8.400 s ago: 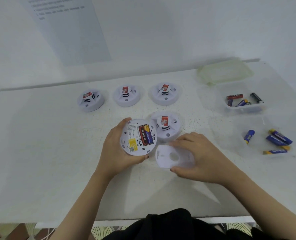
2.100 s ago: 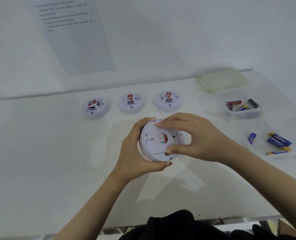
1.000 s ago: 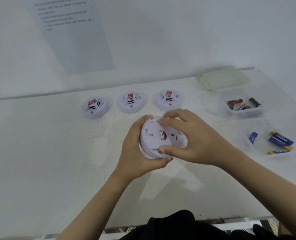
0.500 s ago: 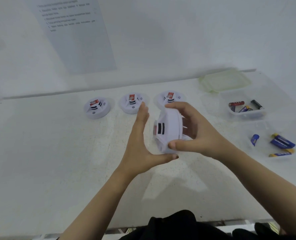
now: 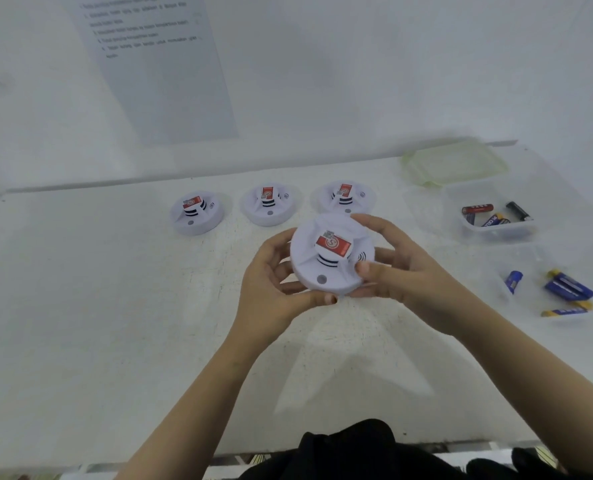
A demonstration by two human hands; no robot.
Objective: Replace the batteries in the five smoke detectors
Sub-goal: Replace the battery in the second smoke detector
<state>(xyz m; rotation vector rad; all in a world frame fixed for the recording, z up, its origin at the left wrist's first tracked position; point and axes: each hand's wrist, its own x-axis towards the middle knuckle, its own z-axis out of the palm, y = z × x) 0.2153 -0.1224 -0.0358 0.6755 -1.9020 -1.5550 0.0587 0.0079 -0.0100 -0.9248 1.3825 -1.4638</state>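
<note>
Flipped detector (image 5: 331,259) face-up, three behind

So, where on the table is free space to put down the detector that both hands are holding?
Free: the wide bare table left of the hands and the strip in front of them. Crowded: the right side, with loose batteries and container.

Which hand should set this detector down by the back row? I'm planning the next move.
Probably the right hand: it grips the held detector at its right rim with thumb on top, on the side nearer the free table spot right of the row. The left hand only cradles.
</note>
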